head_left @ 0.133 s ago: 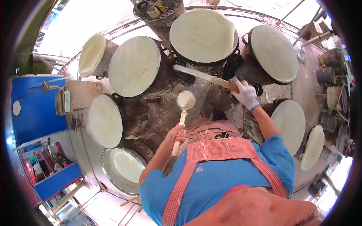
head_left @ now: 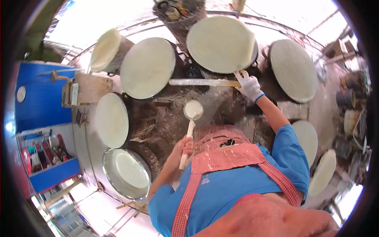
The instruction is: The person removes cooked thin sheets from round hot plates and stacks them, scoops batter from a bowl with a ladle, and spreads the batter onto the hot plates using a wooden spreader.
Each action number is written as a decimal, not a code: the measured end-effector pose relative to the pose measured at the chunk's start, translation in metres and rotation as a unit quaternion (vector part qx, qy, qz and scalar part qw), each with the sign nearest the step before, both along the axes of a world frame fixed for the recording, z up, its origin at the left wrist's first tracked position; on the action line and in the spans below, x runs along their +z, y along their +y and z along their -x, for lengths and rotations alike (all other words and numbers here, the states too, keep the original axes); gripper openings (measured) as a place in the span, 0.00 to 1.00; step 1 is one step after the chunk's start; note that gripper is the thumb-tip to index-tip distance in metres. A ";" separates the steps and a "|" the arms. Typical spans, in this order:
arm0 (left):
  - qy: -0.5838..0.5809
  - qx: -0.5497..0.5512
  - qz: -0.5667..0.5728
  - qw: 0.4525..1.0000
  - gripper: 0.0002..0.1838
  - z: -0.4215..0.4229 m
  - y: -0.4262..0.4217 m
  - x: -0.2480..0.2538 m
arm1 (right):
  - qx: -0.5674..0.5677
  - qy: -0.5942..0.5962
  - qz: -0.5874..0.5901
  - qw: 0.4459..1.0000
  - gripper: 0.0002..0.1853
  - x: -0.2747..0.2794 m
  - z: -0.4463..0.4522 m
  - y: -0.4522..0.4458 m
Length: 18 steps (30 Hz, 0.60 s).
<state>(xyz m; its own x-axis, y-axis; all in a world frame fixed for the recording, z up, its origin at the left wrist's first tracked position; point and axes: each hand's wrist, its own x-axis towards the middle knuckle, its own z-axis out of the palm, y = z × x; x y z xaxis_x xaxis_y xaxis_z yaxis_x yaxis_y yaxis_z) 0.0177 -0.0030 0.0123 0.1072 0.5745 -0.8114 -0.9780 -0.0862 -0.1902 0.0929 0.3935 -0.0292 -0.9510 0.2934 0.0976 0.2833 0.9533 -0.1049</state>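
Where sight fails: the left hand [head_left: 185, 147] covers part of the handle of the ladle [head_left: 193, 110], the far side of the gloved grip is hidden, and the blue sleeve [head_left: 291, 148] cuts into the lower right round [head_left: 307, 137].
Bare grip: fingers wrapped around the ladle's handle, its pale-filled cup out in front of the apron [head_left: 231, 159].
Gloved grip: the right hand [head_left: 249, 87] is clamped on the near end of the flat stick [head_left: 203, 82]; whether the stick's coated tip touches the left round [head_left: 148, 68] or only overlaps it in view, I cannot tell.
Pale rounds: on dark pans in an arc, with the far round [head_left: 221, 44] just beyond the glove.
Ground: brown, blotched, with a metal basin [head_left: 113, 180] at lower left, white inside.
Room: blue panel [head_left: 43, 102] at left, glaring light beyond.
Since the earlier frame: the stick has swung from slanting to nearly level.
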 end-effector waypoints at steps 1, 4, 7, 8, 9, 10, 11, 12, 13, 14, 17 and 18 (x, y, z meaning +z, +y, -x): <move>-0.006 0.015 0.050 0.999 0.04 -0.009 0.004 0.006 | 0.027 -0.044 -0.031 0.998 0.39 0.004 0.015 0.015; -0.028 0.111 -0.007 0.993 0.06 -0.025 0.001 0.014 | 0.151 -0.111 -0.040 0.981 0.35 0.006 0.066 0.054; -0.066 0.196 -0.108 0.972 0.09 -0.045 -0.004 0.008 | 0.246 -0.178 -0.061 0.951 0.22 0.027 0.095 0.071; -0.087 0.220 -0.165 0.957 0.11 -0.053 -0.009 -0.004 | 0.267 -0.161 -0.059 0.948 0.17 0.033 0.100 0.076; -0.109 0.238 -0.222 0.939 0.12 -0.060 -0.015 -0.015 | 0.286 -0.145 -0.055 0.946 0.12 0.039 0.104 0.080; -0.108 0.276 -0.192 0.936 0.13 -0.063 -0.012 -0.006 | 0.277 -0.107 -0.054 0.953 0.08 0.045 0.110 0.081; -0.107 0.312 -0.162 0.930 0.14 -0.066 -0.010 0.004 | 0.283 -0.109 -0.056 0.951 0.08 0.052 0.118 0.086; -0.106 0.319 -0.158 0.929 0.08 -0.067 -0.007 0.014 | 0.267 -0.086 -0.056 0.958 0.08 0.061 0.128 0.093; -0.106 0.323 -0.162 0.926 0.08 -0.068 -0.007 0.018 | 0.252 -0.063 -0.058 0.964 0.09 0.071 0.140 0.101; -0.087 0.336 -0.162 0.924 0.08 -0.069 -0.009 0.021 | 0.242 -0.025 -0.060 0.968 0.10 0.081 0.151 0.112; -0.062 0.360 -0.180 0.914 0.12 -0.073 -0.021 0.014 | 0.150 -0.041 -0.054 0.986 0.14 0.129 0.186 0.141; -0.055 0.364 -0.193 0.909 0.13 -0.074 -0.026 0.011 | 0.151 0.040 -0.073 0.985 0.14 0.128 0.200 0.166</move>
